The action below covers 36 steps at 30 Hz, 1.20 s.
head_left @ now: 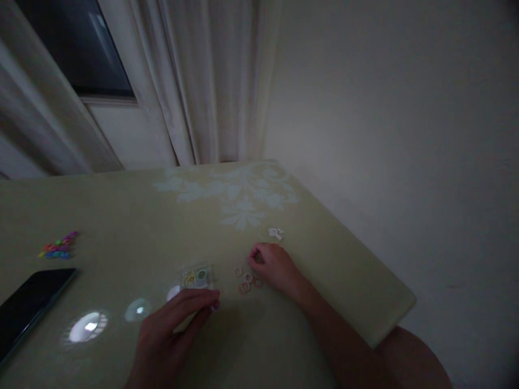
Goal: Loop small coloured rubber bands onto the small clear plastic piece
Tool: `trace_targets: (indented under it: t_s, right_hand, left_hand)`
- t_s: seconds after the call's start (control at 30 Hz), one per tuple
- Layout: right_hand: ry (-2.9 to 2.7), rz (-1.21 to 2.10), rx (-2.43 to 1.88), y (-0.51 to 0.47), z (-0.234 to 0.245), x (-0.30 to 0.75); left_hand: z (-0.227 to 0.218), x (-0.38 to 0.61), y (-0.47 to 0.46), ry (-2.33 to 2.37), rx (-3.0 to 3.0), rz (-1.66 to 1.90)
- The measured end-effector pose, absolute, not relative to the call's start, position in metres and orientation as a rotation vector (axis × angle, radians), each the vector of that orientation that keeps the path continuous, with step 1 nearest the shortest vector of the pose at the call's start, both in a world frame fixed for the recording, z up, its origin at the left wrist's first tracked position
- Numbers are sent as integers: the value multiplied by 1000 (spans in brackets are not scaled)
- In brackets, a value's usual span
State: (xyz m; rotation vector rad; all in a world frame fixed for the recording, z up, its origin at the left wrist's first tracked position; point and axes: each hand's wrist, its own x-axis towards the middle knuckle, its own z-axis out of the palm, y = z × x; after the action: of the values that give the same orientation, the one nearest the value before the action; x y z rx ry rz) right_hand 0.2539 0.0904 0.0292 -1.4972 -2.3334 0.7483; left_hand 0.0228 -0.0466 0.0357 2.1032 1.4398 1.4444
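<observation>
My left hand [174, 324] rests on the pale green table [121, 216], fingers together against the near side of a small clear plastic box [197, 278] holding small coloured rubber bands. My right hand [273, 268] lies to the right of it, fingers curled in a pinch over several loose small bands [246, 281] on the tabletop; what it pinches is too small to make out. A small white plastic piece [276, 233] lies just beyond the right hand.
A multicoloured band bracelet [59, 247] lies at far left, a dark phone [28, 302] at the left front edge. The table's right edge [365, 254] runs diagonally beside a plain wall. Curtains [211, 81] and a window [77, 43] stand behind. My knee [409, 356] shows at lower right.
</observation>
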Motion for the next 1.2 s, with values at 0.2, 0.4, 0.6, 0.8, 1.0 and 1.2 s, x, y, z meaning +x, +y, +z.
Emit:
trace_targets:
  t_s: [0.2, 0.4, 0.6, 0.8, 1.0, 1.2]
  right_hand:
    - [-2467, 600, -1516, 83, 31, 254]
    - [-2428, 600, -1470, 84, 30, 254]
    - [-2349, 650, -1460, 88, 27, 251]
    - [-2292, 643, -1479, 90, 30, 250]
    - [-2327, 610, -1518, 92, 27, 250]
    - [-2344, 673, -1418, 89, 29, 251]
  left_hand:
    - [32, 21, -48, 1426, 2141, 1387]
    - [32, 22, -46, 1410, 2119, 1402]
    - [35, 26, -45, 1391, 2113, 1440]
    - [33, 24, -45, 1388, 2121, 1408]
    - [33, 27, -46, 1385, 2068, 1420]
    - [34, 27, -46, 1379, 2088, 1435]
